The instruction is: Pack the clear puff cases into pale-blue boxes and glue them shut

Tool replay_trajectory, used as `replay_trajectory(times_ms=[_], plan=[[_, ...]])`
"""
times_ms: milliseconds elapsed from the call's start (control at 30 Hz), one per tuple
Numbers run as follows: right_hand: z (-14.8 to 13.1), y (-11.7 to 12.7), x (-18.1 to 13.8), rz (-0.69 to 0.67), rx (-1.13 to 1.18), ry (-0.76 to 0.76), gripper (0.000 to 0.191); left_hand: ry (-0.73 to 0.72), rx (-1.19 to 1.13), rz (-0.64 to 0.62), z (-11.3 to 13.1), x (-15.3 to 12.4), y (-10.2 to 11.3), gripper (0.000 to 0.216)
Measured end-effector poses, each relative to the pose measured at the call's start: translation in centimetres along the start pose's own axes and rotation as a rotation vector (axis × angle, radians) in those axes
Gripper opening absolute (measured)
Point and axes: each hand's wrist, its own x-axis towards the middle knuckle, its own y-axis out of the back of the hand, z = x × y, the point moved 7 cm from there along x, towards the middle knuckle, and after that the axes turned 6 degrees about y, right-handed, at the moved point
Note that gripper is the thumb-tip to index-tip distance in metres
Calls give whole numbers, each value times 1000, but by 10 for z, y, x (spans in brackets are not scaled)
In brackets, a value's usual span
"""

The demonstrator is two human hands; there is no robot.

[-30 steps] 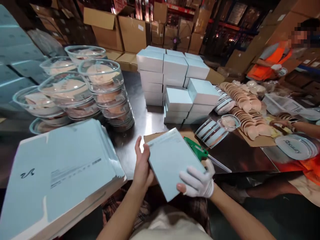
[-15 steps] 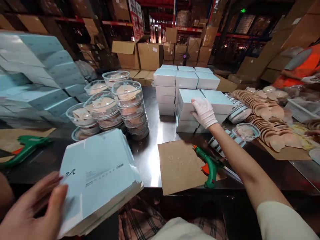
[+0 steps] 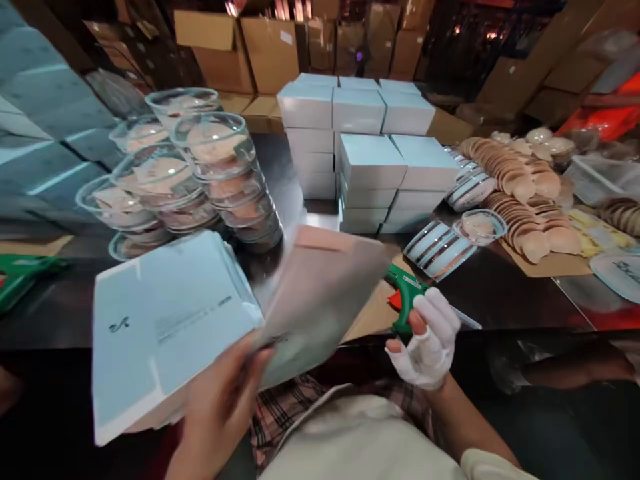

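Note:
My bare left hand (image 3: pixel 220 393) pinches the lower left edge of a flat, folded carton (image 3: pixel 325 293), blurred by motion and tilted in front of me. Beside that hand lies a stack of flattened light-blue cartons (image 3: pixel 170 320) with a small black mark and fine print on top. My right hand (image 3: pixel 427 347) wears a white glove with bare thumb and fingertips. It hangs open and slightly curled, holding nothing, just in front of a green glue gun (image 3: pixel 410 290). The glue gun lies on a cardboard sheet (image 3: pixel 367 317), which the folded carton partly covers.
Made-up white boxes (image 3: pixel 373 157) stand stacked at the table's back middle. Clear round tubs (image 3: pixel 215 147) are piled at left. Rows of beige cup-shaped pieces (image 3: pixel 520 180) and tilted clear tubs (image 3: pixel 440 250) lie at right. Another green tool (image 3: pixel 27 273) sits far left.
My left hand has lifted one folded carton off the stack and swung it right. My right hand has come back from the made-up boxes toward my body. The view has tipped downward.

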Motion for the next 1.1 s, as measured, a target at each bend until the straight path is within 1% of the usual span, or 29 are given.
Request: replay_trajectory(times_ms=[33, 67, 100, 133, 167, 233, 300, 333, 367, 400, 433, 467, 533, 567, 600, 633, 667, 733, 767, 800, 833, 867, 900, 933, 967, 1000, 1033, 1067, 1100], plan=[[1, 5, 4, -15, -10, -21, 65, -66, 0, -106, 11, 0, -31, 26], [3, 7, 7, -57, 2, -51, 62, -108, -16, -206, 18, -1, -58, 22], [7, 6, 8, -109, 31, -92, 57, -140, -30, -281, 22, -3, -79, 21], [10, 4, 7, -154, 62, -136, 52, -152, -47, -336, 23, -6, -94, 21], [14, 2, 4, -187, 88, -175, 45, -144, -57, -362, 20, -9, -102, 21], [17, 0, -5, -238, 138, -197, 34, -107, -59, -359, 9, -14, -103, 20], [16, -2, -14, -279, 248, -166, 28, -100, -57, -357, -2, -19, -93, 19], [18, -3, -19, -299, 322, -192, 26, -113, -56, -373, -5, -20, -88, 20], [23, -5, -25, -336, 408, -256, 25, -130, -51, -394, -7, -21, -83, 20], [28, -11, -32, -406, 504, -349, 25, -139, -40, -403, -10, -21, -79, 21], [31, -19, -42, -518, 614, -456, 27, -133, -22, -396, -13, -19, -75, 23], [31, -30, -53, -662, 744, -565, 31, -117, 1, -382, -16, -16, -72, 26], [16, -48, -79, -963, 1065, -744, 46, -122, 46, -387, -21, -14, -73, 33], [5, -54, -90, -1066, 1236, -815, 57, -152, 74, -421, -21, -16, -78, 36], [-6, -58, -99, -1120, 1392, -885, 67, -194, 105, -476, -21, -20, -86, 40], [-15, -61, -107, -1129, 1522, -947, 76, -238, 140, -539, -22, -26, -95, 46], [-23, -63, -113, -1111, 1622, -987, 82, -266, 178, -601, -23, -34, -105, 58], [-33, -59, -125, -1077, 1742, -996, 91, -255, 235, -741, -31, -51, -121, 95], [-35, -53, -131, -1079, 1762, -971, 92, -226, 239, -823, -37, -60, -127, 102], [-34, -47, -138, -1072, 1733, -939, 91, -179, 229, -891, -43, -68, -130, 98], [-27, -41, -145, -1020, 1636, -918, 87, -119, 207, -925, -50, -73, -131, 86], [-15, -35, -150, -913, 1475, -917, 81, -51, 176, -902, -56, -74, -129, 72], [1, -27, -154, -749, 1266, -927, 75, 20, 139, -816, -62, -71, -124, 62], [15, -18, -155, -560, 1047, -930, 75, 85, 99, -680, -67, -66, -118, 56], [23, -9, -156, -377, 862, -920, 82, 131, 53, -532, -71, -61, -112, 55], [24, -6, -156, -241, 745, -908, 95, 155, -3, -404, -72, -58, -110, 56], [18, -9, -155, -162, 696, -897, 108, 161, -64, -310, -71, -57, -111, 60], [10, -19, -152, -133, 690, -896, 117, 153, -122, -258, -69, -57, -117, 63], [3, -31, -148, -123, 708, -908, 121, 131, -170, -235, -65, -58, -125, 66]])
